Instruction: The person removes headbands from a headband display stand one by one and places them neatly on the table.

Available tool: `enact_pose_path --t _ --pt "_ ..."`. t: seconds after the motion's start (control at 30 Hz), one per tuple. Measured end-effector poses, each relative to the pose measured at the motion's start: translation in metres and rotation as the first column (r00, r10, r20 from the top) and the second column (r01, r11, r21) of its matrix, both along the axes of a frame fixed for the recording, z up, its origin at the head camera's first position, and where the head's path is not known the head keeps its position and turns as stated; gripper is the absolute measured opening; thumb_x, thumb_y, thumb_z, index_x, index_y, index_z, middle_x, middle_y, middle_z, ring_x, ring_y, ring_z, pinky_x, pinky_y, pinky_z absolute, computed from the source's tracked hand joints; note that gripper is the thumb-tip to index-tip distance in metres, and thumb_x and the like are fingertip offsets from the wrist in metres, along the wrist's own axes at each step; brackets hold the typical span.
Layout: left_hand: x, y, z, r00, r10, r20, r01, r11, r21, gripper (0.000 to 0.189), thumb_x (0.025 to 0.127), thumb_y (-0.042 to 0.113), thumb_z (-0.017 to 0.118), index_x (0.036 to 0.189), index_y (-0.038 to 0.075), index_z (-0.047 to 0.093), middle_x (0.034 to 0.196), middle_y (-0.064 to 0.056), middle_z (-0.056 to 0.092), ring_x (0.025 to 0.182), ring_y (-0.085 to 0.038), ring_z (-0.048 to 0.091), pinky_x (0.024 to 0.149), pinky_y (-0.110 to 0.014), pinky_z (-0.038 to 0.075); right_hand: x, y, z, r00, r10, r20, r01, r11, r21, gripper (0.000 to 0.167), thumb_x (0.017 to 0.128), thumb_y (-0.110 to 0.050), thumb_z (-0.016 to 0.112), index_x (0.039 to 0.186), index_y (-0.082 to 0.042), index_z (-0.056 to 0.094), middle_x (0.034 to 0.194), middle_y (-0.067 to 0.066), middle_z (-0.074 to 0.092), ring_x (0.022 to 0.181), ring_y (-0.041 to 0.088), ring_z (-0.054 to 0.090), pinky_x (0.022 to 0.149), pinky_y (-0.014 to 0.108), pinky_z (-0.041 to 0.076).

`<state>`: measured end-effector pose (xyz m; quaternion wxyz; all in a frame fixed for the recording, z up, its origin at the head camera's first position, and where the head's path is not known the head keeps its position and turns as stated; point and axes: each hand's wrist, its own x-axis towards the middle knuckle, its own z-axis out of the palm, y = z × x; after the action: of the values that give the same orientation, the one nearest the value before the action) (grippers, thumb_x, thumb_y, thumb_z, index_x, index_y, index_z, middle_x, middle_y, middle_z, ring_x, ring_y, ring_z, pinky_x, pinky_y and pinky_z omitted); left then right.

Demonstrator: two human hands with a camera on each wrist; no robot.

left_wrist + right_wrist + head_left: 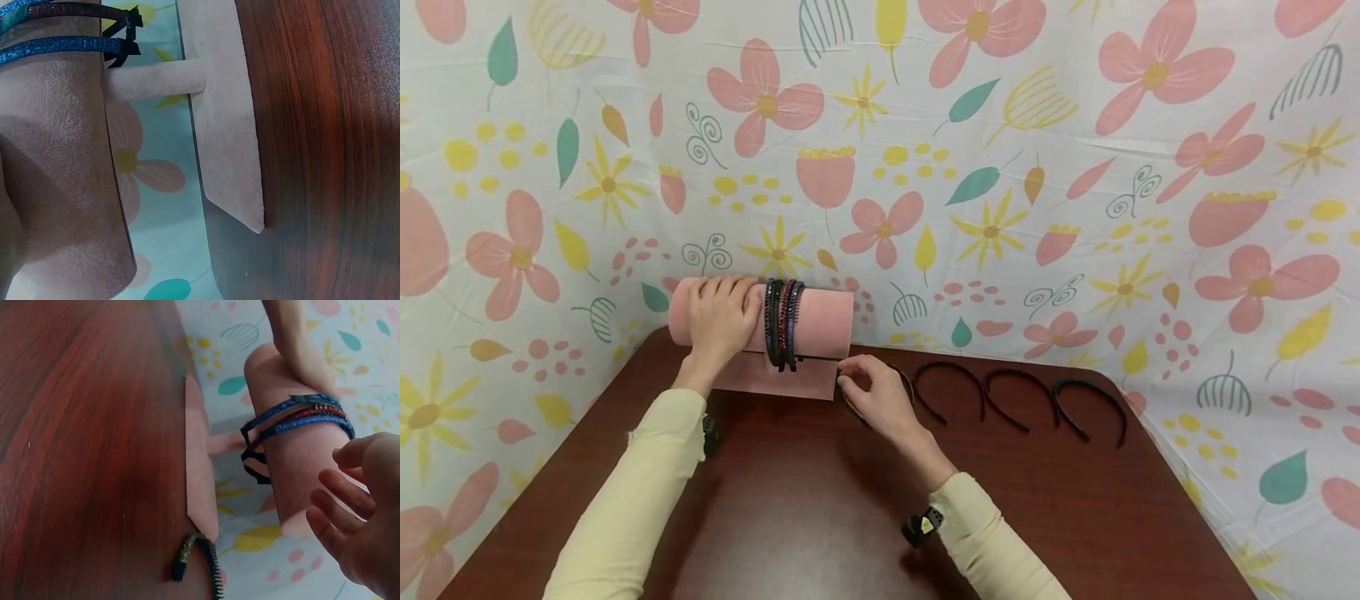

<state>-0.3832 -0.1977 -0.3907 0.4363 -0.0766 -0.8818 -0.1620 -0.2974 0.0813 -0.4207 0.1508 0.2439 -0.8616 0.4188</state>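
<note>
A pink, soft-covered headband stand has a roll raised on a short post over a flat base. My left hand grips the roll's left part, fingers bent over its top. Several glittery headbands, blue, dark and red, hang side by side round the middle of the roll. My right hand is by the base's right end, and its fingers are loosely bent with nothing between them. A gold and black headband with comb teeth lies beside the base, partly hidden behind the right hand in the head view.
Three dark headbands stretch in a row to the right on the brown table: one near the right hand, a middle one and a far one. A flower-printed curtain hangs right behind the stand.
</note>
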Motion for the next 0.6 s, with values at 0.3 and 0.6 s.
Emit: enact_pose_path --t 0.3,0.6 --pt "-0.001 0.002 -0.002 1.0 -0.008 -0.007 0.008 1.0 0.002 0.041 0.101 0.039 0.046 0.116 0.012 0.072 0.119 -0.011 0.069 0.115 -0.034 0.058 0.11 -0.055 0.03 0.0 -0.015 -0.006 0.997 0.071 0.03 -0.071 0.997 -0.003 0.022 0.096 -0.018 0.066 0.117 -0.013 0.068 0.112 0.003 0.069 0.104 0.022 0.067 0.087 0.044 0.054" --pt "-0.002 0.001 0.0 1.0 0.007 0.027 -0.006 1.0 -0.011 0.041 0.102 0.039 0.044 0.117 0.012 0.071 0.119 -0.011 0.069 0.114 -0.035 0.058 0.109 -0.055 0.03 -0.004 -0.033 -0.01 0.983 0.153 0.104 -0.156 0.988 0.019 0.032 0.097 -0.018 0.063 0.128 -0.012 0.061 0.126 0.013 0.064 0.111 0.026 0.063 0.088 0.044 0.055"
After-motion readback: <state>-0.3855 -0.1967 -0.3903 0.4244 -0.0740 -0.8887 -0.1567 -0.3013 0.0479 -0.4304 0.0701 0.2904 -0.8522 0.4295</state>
